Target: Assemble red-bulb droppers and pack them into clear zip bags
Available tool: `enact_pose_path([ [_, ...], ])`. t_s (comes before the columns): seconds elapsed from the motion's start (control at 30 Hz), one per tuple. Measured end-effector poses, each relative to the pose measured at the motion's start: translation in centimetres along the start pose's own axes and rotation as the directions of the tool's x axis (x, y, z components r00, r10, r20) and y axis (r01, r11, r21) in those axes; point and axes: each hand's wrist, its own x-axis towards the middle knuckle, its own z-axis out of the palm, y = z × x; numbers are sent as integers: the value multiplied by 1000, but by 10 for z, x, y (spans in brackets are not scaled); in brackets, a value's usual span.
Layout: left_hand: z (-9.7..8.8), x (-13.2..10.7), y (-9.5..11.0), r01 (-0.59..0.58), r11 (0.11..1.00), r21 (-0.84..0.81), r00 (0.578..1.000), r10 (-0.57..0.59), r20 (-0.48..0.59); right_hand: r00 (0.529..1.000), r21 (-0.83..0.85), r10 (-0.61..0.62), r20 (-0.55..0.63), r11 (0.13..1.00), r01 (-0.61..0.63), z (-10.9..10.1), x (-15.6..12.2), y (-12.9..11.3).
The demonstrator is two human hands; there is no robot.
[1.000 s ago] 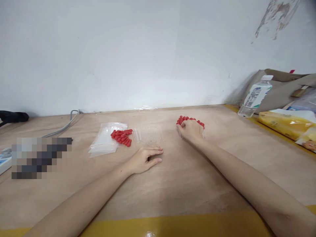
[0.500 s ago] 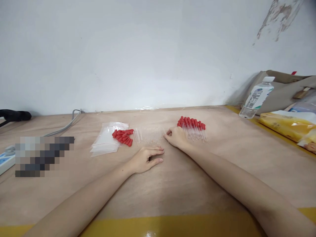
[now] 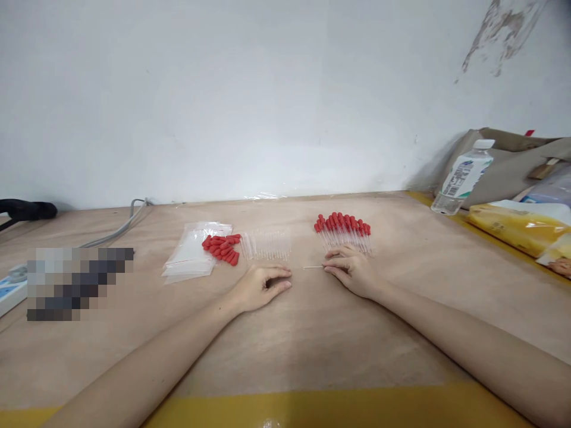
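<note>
"Clear dropper tube (image 3: pixel 313 267): where is it, and which hand has it?"

"It is at nine o'clock from the right hand (image 3: pixel 359 276), which pinches its one end between thumb and fingertips. The left hand (image 3: pixel 256 288) rests on the brown tabletop (image 3: pixel 321 339) with its thumb and fingers apart, and nothing is seen in it."

"Which step is in hand, by the look of it?"

"It seems to be the preparing of one single tube for a bulb. This is judged from the assembled droppers (image 3: pixel 343 226) at twelve o'clock from the right hand, where red bulbs sit on such tubes."

"And what does the next move call for?"

"Probably for one of the loose red bulbs (image 3: pixel 222 248), between ten and eleven o'clock from the left hand, while the tube is kept steady."

"Does something stand in the way?"

"The row of bare tubes (image 3: pixel 266 245), at twelve o'clock from the left hand, is just beside the bulbs, so a careless reach could scatter it. The bulbs lie partly over the clear plastic bags (image 3: pixel 185 255). The water bottle (image 3: pixel 464 175), between one and two o'clock from the right hand, and the yellow packet (image 3: pixel 513 223) near it are well apart and hinder nothing."
</note>
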Motion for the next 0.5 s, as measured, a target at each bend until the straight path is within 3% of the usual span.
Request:
enact_pose_path([
  [0.07, -10, 2, -7, 58, 988, 140, 992, -41, -118, 999, 11, -27, 17, 1000, 27, -1, 1, -1],
  [0.13, -24, 2, -19, 190, 931, 311, 958, -107, -266, 998, 18, -49, 27, 999, 49, -1, 2, -3],
  [0.27, -53, -2, -44, 473, 685, 553, 858, -216, -466, 998, 29, -58, 22, 998, 57, -1, 3, -4],
  [0.37, -61, -7, -56, 558, 555, 617, 824, -287, -488, 998, 28, -51, 23, 998, 50, -1, 3, -3],
  [0.5, -60, -10, -62, 578, 494, 650, 816, -370, -445, 999, 26, -40, 27, 999, 40, -1, 3, -2],
])
